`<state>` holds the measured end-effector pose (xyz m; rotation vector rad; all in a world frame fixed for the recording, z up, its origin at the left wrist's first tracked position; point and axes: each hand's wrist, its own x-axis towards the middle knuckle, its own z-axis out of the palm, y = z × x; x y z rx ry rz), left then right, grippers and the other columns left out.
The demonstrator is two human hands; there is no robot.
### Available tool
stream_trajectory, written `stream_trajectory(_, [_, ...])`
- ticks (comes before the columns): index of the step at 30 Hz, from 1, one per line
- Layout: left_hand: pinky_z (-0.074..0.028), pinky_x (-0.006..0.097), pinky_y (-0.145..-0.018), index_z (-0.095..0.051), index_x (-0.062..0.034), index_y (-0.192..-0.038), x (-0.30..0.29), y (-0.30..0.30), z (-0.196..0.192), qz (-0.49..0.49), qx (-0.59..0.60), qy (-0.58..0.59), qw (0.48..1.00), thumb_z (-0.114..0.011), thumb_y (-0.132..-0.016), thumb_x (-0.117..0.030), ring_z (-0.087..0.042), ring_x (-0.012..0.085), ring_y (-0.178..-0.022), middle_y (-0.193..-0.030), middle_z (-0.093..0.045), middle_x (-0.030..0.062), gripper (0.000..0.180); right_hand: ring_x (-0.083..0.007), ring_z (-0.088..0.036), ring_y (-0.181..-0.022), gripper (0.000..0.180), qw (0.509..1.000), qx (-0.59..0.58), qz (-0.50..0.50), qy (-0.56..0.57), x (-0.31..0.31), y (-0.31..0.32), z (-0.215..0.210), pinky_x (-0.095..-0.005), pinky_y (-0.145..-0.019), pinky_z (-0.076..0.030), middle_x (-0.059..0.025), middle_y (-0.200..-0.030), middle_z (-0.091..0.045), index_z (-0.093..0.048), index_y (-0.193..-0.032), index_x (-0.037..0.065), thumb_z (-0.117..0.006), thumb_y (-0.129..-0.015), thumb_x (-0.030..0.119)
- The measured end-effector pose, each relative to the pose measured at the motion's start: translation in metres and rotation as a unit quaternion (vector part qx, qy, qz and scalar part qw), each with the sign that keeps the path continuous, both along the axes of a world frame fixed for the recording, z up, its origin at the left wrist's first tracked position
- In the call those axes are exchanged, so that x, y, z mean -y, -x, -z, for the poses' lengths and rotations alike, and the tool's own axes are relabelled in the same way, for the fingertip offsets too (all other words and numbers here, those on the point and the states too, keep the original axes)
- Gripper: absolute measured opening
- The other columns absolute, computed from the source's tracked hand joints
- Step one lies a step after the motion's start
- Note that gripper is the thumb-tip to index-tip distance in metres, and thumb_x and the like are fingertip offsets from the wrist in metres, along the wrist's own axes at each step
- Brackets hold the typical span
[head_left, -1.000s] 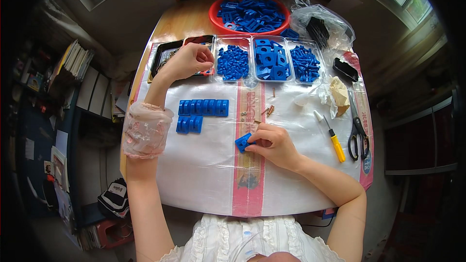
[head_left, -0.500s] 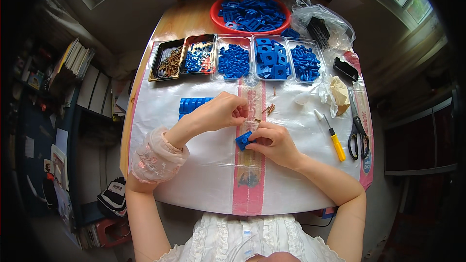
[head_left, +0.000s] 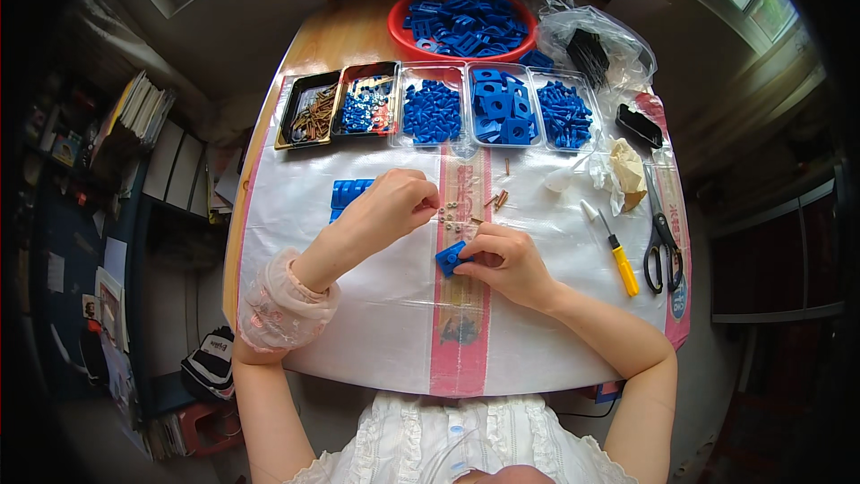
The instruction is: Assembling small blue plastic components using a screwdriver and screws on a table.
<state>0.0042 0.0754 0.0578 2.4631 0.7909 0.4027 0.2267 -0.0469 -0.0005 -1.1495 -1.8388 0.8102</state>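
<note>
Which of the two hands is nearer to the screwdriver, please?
The right. The right hand, a blue part in its grip, is left of the screwdriver; the left hand is farther left.

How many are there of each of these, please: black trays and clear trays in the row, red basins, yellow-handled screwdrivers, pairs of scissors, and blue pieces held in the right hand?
Black trays: 2
Clear trays: 3
Red basin: 1
Yellow-handled screwdriver: 1
Scissors: 1 pair
Blue piece in the right hand: 1
Total: 9
</note>
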Motion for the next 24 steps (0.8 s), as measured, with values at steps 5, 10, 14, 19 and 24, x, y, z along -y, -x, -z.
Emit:
stream_trajectory(5, [-0.057, 0.041, -0.074, -0.078, -0.0001, -0.094, 0.006, 0.002, 0.011, -0.004, -0.004, -0.034, 0.999, -0.077, -0.087, -0.006, -0.071, 0.0328, -0.082, -0.087, -0.071, 0.0138, 0.009, -0.0124, -0.058, -0.065, 0.018, 1.0, -0.003, 0.0, 0.001, 0.0, -0.001, 0.002, -0.0282, -0.059, -0.047, -0.002, -0.082, -0.064, -0.077, -0.093, 0.006, -0.089, -0.08, 0.006])
stream_trajectory(10, [-0.057, 0.042, -0.075, -0.077, -0.0022, -0.095, 0.022, -0.001, 0.018, -0.002, 0.006, -0.056, 0.998, -0.078, -0.088, -0.009, -0.071, 0.0321, -0.083, -0.09, -0.071, 0.0125, 0.01, -0.0124, -0.058, -0.066, 0.018, 1.0, -0.001, -0.002, 0.003, 0.0, 0.0, 0.001, -0.0283, -0.06, -0.047, -0.0018, -0.082, -0.064, -0.078, -0.093, 0.006, -0.089, -0.08, 0.007])
stream_trajectory(14, [-0.058, 0.041, -0.075, -0.077, -0.0047, -0.098, 0.03, -0.007, 0.02, 0.011, -0.001, -0.069, 0.998, -0.079, -0.088, -0.011, -0.071, 0.0301, -0.085, -0.093, -0.069, 0.0103, 0.012, -0.0128, -0.058, -0.066, 0.018, 1.0, 0.001, 0.0, 0.005, 0.0, -0.001, 0.002, -0.0283, -0.06, -0.047, -0.0021, -0.082, -0.064, -0.078, -0.093, 0.006, -0.089, -0.079, 0.007])
stream_trajectory(19, [-0.057, 0.04, -0.074, -0.076, -0.0072, -0.099, 0.022, -0.013, 0.023, 0.051, -0.029, -0.115, 0.992, -0.077, -0.086, -0.008, -0.07, 0.0278, -0.086, -0.092, -0.067, 0.008, 0.013, -0.017, -0.062, -0.07, 0.019, 1.0, -0.002, 0.002, 0.015, 0.001, 0.0, 0.0, -0.0314, -0.064, -0.051, -0.0035, -0.085, -0.066, -0.077, -0.093, 0.008, -0.089, -0.079, 0.011])
stream_trajectory(24, [-0.057, 0.041, -0.08, -0.071, -0.0044, -0.096, 0.022, -0.017, 0.025, 0.073, -0.045, -0.13, 0.988, -0.072, -0.084, -0.004, -0.069, 0.0306, -0.092, -0.095, -0.065, 0.0107, 0.012, -0.018, -0.064, -0.071, 0.018, 1.0, -0.001, 0.0, 0.009, 0.001, 0.0, -0.001, -0.032, -0.065, -0.052, -0.004, -0.086, -0.067, -0.077, -0.093, 0.007, -0.088, -0.079, 0.01])
